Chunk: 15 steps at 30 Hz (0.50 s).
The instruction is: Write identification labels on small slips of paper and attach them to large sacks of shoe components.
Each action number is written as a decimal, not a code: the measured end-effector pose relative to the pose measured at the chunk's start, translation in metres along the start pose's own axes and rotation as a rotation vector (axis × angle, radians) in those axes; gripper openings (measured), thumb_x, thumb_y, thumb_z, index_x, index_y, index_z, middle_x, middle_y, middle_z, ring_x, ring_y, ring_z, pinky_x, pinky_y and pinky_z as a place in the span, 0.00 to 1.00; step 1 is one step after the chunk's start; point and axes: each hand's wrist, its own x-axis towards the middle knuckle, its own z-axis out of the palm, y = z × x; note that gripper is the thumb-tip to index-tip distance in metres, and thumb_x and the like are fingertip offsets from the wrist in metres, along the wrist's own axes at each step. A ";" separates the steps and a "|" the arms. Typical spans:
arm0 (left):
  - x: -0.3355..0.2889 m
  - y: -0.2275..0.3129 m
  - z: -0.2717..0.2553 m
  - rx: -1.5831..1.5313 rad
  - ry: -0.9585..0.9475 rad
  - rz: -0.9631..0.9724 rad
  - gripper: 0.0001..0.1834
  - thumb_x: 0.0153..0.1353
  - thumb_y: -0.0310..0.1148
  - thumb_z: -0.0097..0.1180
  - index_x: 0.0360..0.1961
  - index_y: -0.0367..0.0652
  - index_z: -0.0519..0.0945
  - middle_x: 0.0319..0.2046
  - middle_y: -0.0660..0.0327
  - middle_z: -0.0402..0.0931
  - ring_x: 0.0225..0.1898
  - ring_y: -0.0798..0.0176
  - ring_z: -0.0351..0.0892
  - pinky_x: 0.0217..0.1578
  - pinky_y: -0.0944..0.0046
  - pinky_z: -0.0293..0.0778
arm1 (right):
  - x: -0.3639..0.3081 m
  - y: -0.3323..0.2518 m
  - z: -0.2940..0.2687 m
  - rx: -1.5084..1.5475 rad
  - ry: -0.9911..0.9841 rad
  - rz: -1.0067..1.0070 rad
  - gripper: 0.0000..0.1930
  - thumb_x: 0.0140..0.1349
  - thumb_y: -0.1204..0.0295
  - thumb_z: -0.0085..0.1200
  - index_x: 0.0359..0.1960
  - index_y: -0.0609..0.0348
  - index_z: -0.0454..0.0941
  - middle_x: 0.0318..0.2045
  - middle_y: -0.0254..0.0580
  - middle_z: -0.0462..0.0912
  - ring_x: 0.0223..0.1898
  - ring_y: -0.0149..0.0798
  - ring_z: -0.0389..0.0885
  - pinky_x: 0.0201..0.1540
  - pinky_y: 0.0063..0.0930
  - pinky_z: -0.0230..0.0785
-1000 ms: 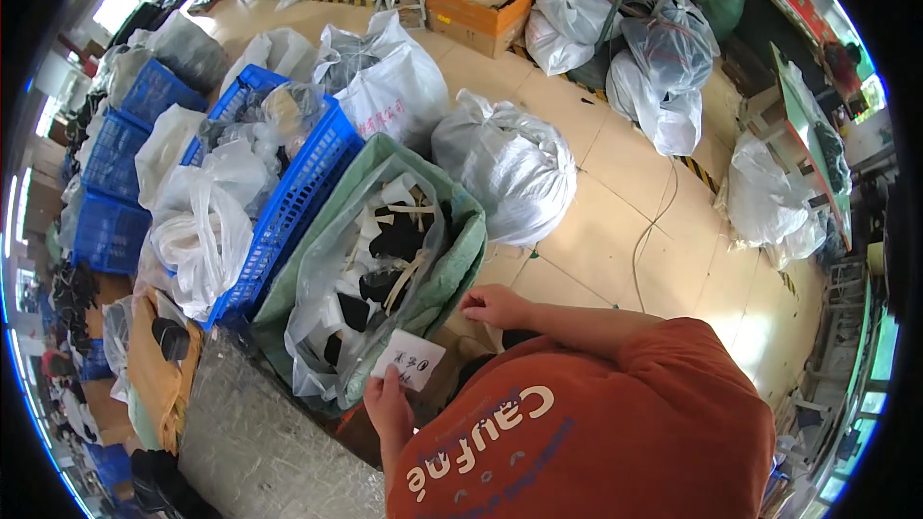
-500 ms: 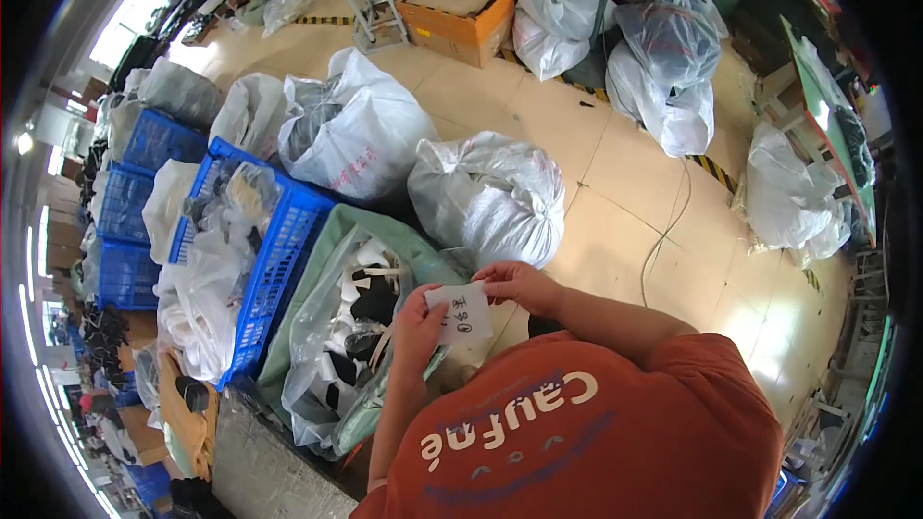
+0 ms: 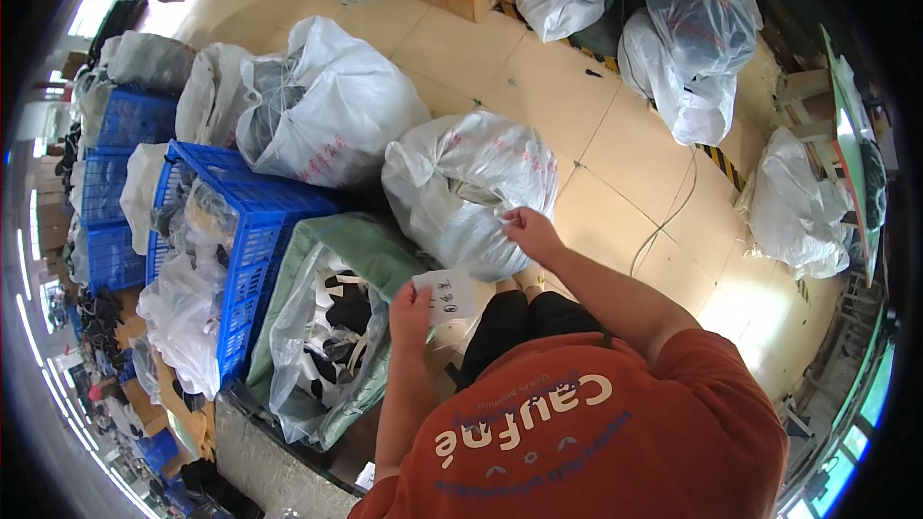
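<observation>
White card (image 3: pixel 452 296): pinched in left hand (image 3: pixel 411 317). White sack (image 3: pixel 461 168): at right hand (image 3: pixel 534 234), finger grip unclear. Green bag (image 3: pixel 361 236): open, beside blue crate (image 3: pixel 252 259).

Glare whitens the floor (image 3: pixel 615 194) at right; edges bend.

White card (image 3: pixel 456 294) and bulging white sack (image 3: pixel 447 168)
The card, rectangular and marked in black, faces up, held at its left edge by the left hand (image 3: pixel 411 315). The crumpled sack, with red marks, rests on the tiled floor (image 3: pixel 630 173); the right hand (image 3: pixel 532 234) is at its lower right side, contact unclear.
</observation>
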 end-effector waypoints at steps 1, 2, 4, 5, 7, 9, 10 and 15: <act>0.005 -0.004 -0.005 -0.157 0.035 -0.040 0.08 0.56 0.26 0.48 0.35 0.34 0.75 0.28 0.63 0.77 0.28 0.74 0.73 0.31 0.72 0.70 | 0.017 0.007 -0.002 -0.243 0.108 -0.129 0.11 0.51 0.70 0.52 0.35 0.62 0.76 0.29 0.45 0.79 0.28 0.39 0.77 0.35 0.29 0.69; 0.012 -0.012 -0.013 -0.184 0.052 -0.026 0.08 0.57 0.26 0.48 0.36 0.34 0.75 0.28 0.64 0.76 0.28 0.74 0.73 0.30 0.73 0.69 | 0.035 0.008 0.001 -0.245 0.096 -0.120 0.11 0.51 0.70 0.52 0.35 0.62 0.76 0.29 0.45 0.79 0.28 0.39 0.77 0.35 0.29 0.69; 0.024 -0.012 -0.018 -0.238 0.051 -0.043 0.09 0.57 0.27 0.48 0.37 0.35 0.74 0.29 0.64 0.76 0.28 0.74 0.73 0.30 0.73 0.69 | 0.066 0.010 0.004 -0.433 0.160 -0.139 0.11 0.49 0.70 0.50 0.33 0.61 0.77 0.31 0.50 0.78 0.34 0.46 0.77 0.39 0.33 0.69; 0.029 -0.011 -0.019 -0.291 0.048 -0.049 0.09 0.57 0.27 0.48 0.39 0.35 0.74 0.29 0.64 0.76 0.27 0.74 0.73 0.30 0.73 0.69 | 0.080 0.020 0.007 -0.439 0.151 -0.131 0.11 0.49 0.70 0.50 0.33 0.61 0.77 0.31 0.50 0.78 0.34 0.46 0.77 0.39 0.33 0.69; 0.044 -0.007 -0.013 -0.321 0.026 -0.048 0.10 0.58 0.27 0.48 0.39 0.35 0.74 0.29 0.64 0.76 0.27 0.74 0.72 0.30 0.73 0.69 | 0.108 0.041 0.007 -0.602 0.233 -0.173 0.09 0.46 0.72 0.52 0.30 0.61 0.77 0.27 0.48 0.79 0.33 0.47 0.78 0.37 0.33 0.69; 0.054 -0.005 -0.013 -0.343 0.018 -0.059 0.10 0.58 0.28 0.48 0.40 0.35 0.73 0.29 0.65 0.76 0.27 0.74 0.72 0.31 0.73 0.69 | 0.118 0.050 0.015 -0.655 0.213 -0.128 0.09 0.45 0.71 0.52 0.29 0.61 0.76 0.26 0.49 0.79 0.33 0.48 0.77 0.38 0.36 0.69; 0.060 -0.004 -0.010 -0.309 0.032 -0.046 0.10 0.58 0.28 0.48 0.40 0.35 0.73 0.29 0.65 0.76 0.27 0.74 0.72 0.31 0.73 0.68 | 0.122 0.053 0.016 -0.674 0.198 -0.096 0.09 0.45 0.71 0.52 0.28 0.61 0.76 0.26 0.50 0.78 0.33 0.49 0.77 0.38 0.36 0.69; 0.087 -0.001 -0.007 -0.297 0.005 -0.107 0.12 0.58 0.29 0.49 0.41 0.35 0.74 0.28 0.66 0.75 0.28 0.75 0.71 0.31 0.74 0.68 | 0.126 0.054 0.013 -0.717 0.079 0.019 0.10 0.42 0.70 0.53 0.27 0.61 0.75 0.27 0.50 0.78 0.32 0.48 0.77 0.36 0.36 0.68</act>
